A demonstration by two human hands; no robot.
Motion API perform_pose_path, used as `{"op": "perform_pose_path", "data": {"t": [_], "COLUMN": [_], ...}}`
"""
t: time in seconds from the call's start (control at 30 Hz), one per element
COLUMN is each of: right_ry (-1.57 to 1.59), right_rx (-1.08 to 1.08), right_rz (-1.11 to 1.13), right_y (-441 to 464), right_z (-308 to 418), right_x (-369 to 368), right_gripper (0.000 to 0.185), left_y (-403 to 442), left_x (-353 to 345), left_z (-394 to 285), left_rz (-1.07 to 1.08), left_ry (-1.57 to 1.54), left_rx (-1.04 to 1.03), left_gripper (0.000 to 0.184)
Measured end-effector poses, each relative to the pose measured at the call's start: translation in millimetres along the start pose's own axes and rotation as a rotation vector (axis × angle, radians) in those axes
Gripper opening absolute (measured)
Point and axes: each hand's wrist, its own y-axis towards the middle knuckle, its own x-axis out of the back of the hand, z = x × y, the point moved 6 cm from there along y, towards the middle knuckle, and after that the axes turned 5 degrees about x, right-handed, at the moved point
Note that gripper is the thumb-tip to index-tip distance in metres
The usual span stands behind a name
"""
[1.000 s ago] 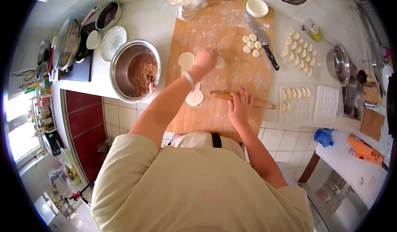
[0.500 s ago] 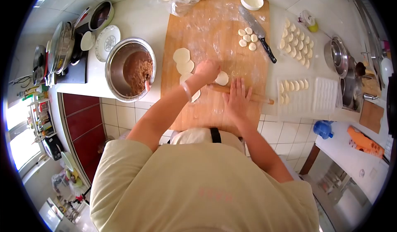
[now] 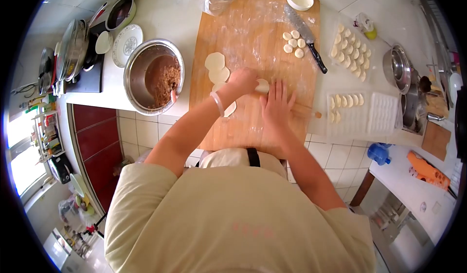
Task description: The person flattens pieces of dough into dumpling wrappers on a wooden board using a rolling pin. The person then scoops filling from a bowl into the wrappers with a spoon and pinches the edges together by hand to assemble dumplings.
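Pale counter [image 3: 172,10] under a big floury wooden board [image 3: 243,34], shiny round bowl [image 3: 128,73] of crumbly brown mix out at 9 o'clock. Right hand [image 3: 277,108] is flat on the smooth wooden pin [image 3: 304,111], fingers slightly spread. Pin's toward the board's 4 o'clock, long axis roughly 9:30 to 3:30. Left hand [image 3: 243,81] is curled at the dough disc's [image 3: 263,85] 9 o'clock edge, can't tell if it's pinching.
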Motion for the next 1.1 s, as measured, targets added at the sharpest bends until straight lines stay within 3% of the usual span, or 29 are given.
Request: {"op": "perform_pose_path", "data": {"t": [0.17,0.23,0.3,0.37,0.57,0.63,0.7,0.77,0.97,1.07,1.1], "right_ry": [-0.118,-0.048,0.030,0.058,-0.111,-0.028,0.065,0.070,-0.123,0.002,0.000], "right_rx": [-0.010,-0.012,-0.013,0.000,-0.016,-0.019,-0.015,-0.021,-0.050,-0.032,-0.030], "right_rz": [-0.116,-0.063,-0.007,-0.051,-0.167,-0.138,-0.107,-0.045,-0.135,-0.086,-0.085], "right_y": [68.9,21.0,-3.0,-13.2,74.5,32.8,0.1,-22.1,68.1,10.3,-3.4], "right_z": [-20.9,-8.7,4.0,9.8,-15.8,-4.8,8.3,13.2,-11.2,6.4,12.9], "right_x": [-0.7,-8.3,-9.8,-1.9,-1.2,-4.6,-6.0,-10.5,2.3,-11.7,-9.0], "right_gripper": [0.062,0.060,0.058,0.056,0.063,0.061,0.058,0.057,0.063,0.061,0.061], "left_y": [19.0,18.7,12.8,6.6,13.6,12.9,12.2,1.8,5.1,2.9,5.1], "left_x": [3.6,2.6,9.3,5.5,9.4,7.1,-1.9,6.8,12.0,9.1,-3.2], "left_z": [-15.5,-9.4,15.8,12.8,-13.5,-6.8,23.4,12.6,-16.3,0.1,19.5], "left_rz": [0.065,0.120,-0.075,-0.023,0.064,0.054,-0.105,-0.030,0.093,0.131,0.031], "left_ry": [0.166,0.230,-0.042,-0.012,0.163,0.128,-0.095,-0.033,0.095,0.195,0.091], "left_rx": [0.006,-0.011,0.050,0.068,0.085,0.078,0.099,0.089,0.163,0.045,0.079], "left_gripper": [0.015,0.018,0.017,0.016,0.017,0.018,0.021,0.021,0.020,0.024,0.023]}}
